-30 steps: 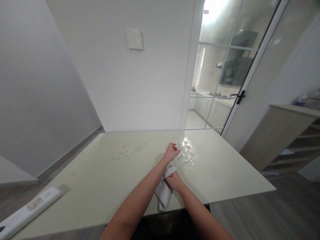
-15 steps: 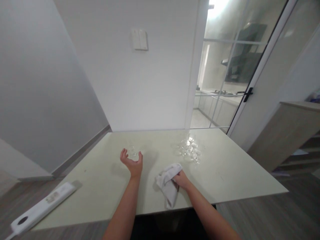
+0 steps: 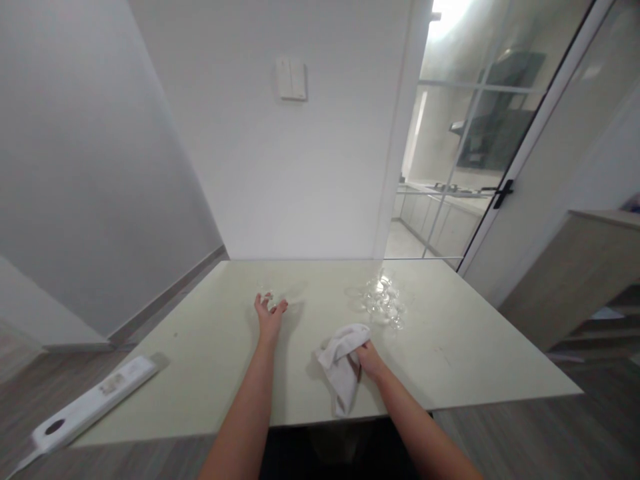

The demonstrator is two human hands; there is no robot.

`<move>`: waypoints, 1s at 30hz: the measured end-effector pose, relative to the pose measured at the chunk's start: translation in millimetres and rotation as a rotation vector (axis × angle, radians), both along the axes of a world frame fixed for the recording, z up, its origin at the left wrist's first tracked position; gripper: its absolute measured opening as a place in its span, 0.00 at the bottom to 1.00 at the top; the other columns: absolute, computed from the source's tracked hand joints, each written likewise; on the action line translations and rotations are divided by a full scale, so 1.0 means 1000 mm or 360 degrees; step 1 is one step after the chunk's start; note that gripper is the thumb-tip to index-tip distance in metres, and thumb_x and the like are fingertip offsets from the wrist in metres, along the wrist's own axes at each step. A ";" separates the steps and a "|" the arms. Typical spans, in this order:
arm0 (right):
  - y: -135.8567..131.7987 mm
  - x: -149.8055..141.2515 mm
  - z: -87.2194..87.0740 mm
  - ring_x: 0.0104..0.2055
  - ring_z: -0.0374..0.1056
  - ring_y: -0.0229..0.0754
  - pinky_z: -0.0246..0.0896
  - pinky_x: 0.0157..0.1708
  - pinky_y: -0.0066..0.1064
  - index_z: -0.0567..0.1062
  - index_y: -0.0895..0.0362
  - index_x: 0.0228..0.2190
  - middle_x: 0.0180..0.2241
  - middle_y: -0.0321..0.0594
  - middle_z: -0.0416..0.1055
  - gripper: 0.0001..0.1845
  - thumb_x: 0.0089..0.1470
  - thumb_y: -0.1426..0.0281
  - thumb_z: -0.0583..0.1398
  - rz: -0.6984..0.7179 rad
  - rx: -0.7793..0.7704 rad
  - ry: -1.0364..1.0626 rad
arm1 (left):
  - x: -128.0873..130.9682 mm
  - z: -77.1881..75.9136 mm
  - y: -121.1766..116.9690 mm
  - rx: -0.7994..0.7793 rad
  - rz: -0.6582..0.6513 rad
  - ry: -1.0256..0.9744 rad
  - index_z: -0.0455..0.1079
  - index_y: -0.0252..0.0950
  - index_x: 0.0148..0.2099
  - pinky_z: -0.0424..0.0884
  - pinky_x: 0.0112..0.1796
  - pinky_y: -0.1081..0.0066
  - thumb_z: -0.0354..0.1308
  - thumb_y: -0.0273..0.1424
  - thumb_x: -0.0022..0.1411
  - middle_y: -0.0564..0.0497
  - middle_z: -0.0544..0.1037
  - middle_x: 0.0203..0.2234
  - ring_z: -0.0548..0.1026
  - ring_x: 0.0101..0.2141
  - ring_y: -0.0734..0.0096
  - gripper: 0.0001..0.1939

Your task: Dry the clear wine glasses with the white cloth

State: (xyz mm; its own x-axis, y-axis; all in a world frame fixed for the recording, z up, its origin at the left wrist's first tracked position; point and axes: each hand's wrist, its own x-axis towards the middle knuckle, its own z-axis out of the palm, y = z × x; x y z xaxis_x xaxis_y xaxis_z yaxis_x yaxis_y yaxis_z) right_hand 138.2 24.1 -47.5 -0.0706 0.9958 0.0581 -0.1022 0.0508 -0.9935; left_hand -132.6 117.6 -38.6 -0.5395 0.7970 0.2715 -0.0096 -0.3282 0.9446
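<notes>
My left hand (image 3: 270, 320) is at the table's far left part, fingers apart and curved beside a small clear glass (image 3: 267, 291). The glass is faint against the pale top, and the fingers partly cover it. Whether they touch it I cannot make out. Nearer the front edge, my right hand (image 3: 369, 359) is closed on a light grey cloth (image 3: 342, 367), which is bunched up and hangs folded to the left of the fingers. Beyond that hand stands a cluster of several clear glasses (image 3: 384, 303), close together and shiny.
The pale table (image 3: 465, 353) meets a white wall at the back. A white power strip (image 3: 95, 403) with a cord lies over the left front corner. At right are a glazed door (image 3: 450, 147) with a black handle and a wooden shelf unit (image 3: 575, 280).
My left hand has moved slightly forward and its fingers have drawn closer together by the glass. My right hand stays on the cloth. The whole view has shifted a little.
</notes>
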 end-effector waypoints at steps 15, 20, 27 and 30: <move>0.006 -0.003 -0.008 0.52 0.67 0.53 0.55 0.56 0.49 0.74 0.55 0.41 0.46 0.45 0.74 0.23 0.38 0.67 0.65 -0.0034 0.0044 0.0176 | 0.048 0.018 -0.044 0.0449 -0.0142 0.1348 0.60 0.41 0.59 0.75 0.39 0.66 0.57 0.32 0.60 0.43 0.69 0.48 0.73 0.41 0.68 0.25; 0.006 -0.004 0.000 0.55 0.64 0.49 0.55 0.57 0.45 0.68 0.52 0.49 0.53 0.44 0.69 0.34 0.38 0.65 0.68 -0.0007 0.0228 0.0305 | 0.081 0.019 -0.061 0.0699 -0.0650 0.1950 0.64 0.44 0.58 0.71 0.47 0.62 0.51 0.28 0.64 0.44 0.71 0.51 0.72 0.49 0.63 0.21; 0.014 -0.004 -0.006 0.41 0.72 0.50 0.68 0.43 0.43 0.71 0.55 0.41 0.40 0.44 0.76 0.26 0.38 0.62 0.67 -0.0136 -0.0016 0.0437 | 0.084 0.012 -0.065 0.0672 -0.0655 0.2085 0.66 0.43 0.56 0.72 0.44 0.63 0.49 0.28 0.64 0.41 0.70 0.54 0.75 0.43 0.66 0.19; 0.018 -0.003 -0.013 0.41 0.72 0.50 0.68 0.42 0.41 0.70 0.54 0.42 0.40 0.43 0.76 0.27 0.38 0.60 0.65 -0.0374 -0.0126 0.0535 | 0.075 0.009 -0.060 0.0695 -0.0235 0.1978 0.70 0.39 0.49 0.72 0.41 0.62 0.54 0.30 0.59 0.38 0.73 0.47 0.75 0.35 0.67 0.15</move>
State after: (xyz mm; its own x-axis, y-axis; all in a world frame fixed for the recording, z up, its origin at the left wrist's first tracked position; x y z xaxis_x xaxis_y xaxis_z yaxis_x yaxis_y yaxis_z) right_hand 135.4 42.0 -60.7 0.1687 0.9849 -0.0383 -0.4163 0.0359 -0.9085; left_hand -57.9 57.7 -30.1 0.3370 0.5478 0.7658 0.7174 -0.6762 0.1679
